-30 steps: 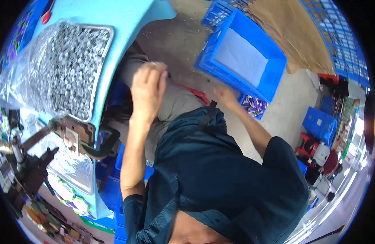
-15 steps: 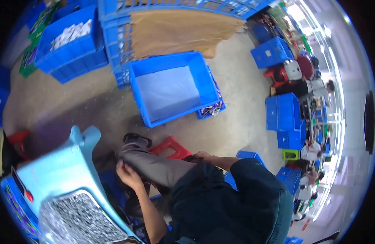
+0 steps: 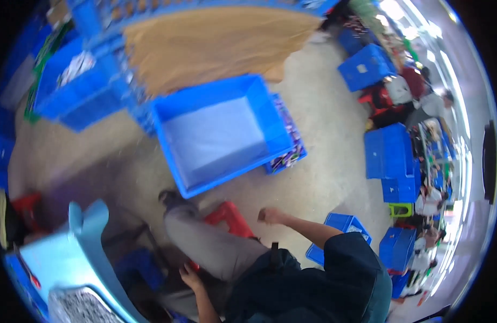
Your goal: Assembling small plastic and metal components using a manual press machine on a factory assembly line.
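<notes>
My left hand (image 3: 191, 278) hangs beside my grey-trousered leg (image 3: 216, 242), fingers loosely apart and holding nothing I can see. In front of my body my right hand (image 3: 271, 216) is raised above the floor, its fingers curled in and slightly blurred; no object shows in it. The nearest thing to that hand is a red stool (image 3: 232, 219), partly hidden by my leg. Ahead of me stands a large blue bin (image 3: 172, 156) with a pale flat bottom. Under its right side is a smaller blue crate (image 3: 302, 154) holding purple packets.
A light blue machine or table part (image 3: 60, 253) stands at the lower left, by a tray of grey speckled material. Brown paper (image 3: 216, 48) lines a blue lattice crate ahead. Stacked blue bins (image 3: 388, 153) and seated people line the right side. Another blue bin (image 3: 340, 222) is near my right arm.
My right hand has lifted away from my waist, forward over the floor. My left hand has dropped lower, beside my leg. The view has shifted, and the large bin appears nearer.
</notes>
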The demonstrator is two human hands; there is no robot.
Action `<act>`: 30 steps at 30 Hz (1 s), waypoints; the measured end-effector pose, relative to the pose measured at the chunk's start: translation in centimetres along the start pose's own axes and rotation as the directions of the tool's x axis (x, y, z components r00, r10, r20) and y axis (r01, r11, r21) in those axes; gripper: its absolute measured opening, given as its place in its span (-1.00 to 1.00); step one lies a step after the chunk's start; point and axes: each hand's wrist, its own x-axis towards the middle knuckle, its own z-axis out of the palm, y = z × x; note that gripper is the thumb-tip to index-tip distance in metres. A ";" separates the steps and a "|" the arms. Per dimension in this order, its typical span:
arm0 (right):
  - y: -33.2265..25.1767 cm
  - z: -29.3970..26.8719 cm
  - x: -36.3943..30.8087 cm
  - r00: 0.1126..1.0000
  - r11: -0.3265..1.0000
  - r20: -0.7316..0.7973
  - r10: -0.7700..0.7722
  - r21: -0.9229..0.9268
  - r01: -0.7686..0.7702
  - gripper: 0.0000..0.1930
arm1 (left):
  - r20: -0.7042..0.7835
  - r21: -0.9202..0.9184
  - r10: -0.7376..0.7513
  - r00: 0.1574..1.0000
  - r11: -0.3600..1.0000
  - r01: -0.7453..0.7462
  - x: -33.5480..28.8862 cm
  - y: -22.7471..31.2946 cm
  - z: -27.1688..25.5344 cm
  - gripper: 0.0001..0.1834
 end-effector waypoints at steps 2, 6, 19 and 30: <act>8.7 0.4 4.1 0.862 0.710 -0.399 -0.313 0.504 0.491 -0.60 | 0.086 -0.024 0.049 0.995 0.999 -0.047 -2.2 5.5 4.9 -0.52; 0.0 1.5 15.9 0.980 0.567 -0.010 0.197 0.817 -0.106 -0.69 | -0.041 0.111 0.173 0.984 0.980 -0.168 -8.2 12.8 2.1 -0.64; -5.6 8.0 32.0 0.973 0.619 -0.083 0.213 0.783 -0.069 -0.75 | -0.215 0.178 0.088 0.973 0.983 -0.049 -9.4 10.0 5.2 -0.54; -1.8 15.4 32.6 0.977 0.189 0.161 0.142 0.964 -0.187 -0.77 | -0.109 0.273 0.042 0.993 0.962 -0.010 -8.4 11.8 4.6 -0.55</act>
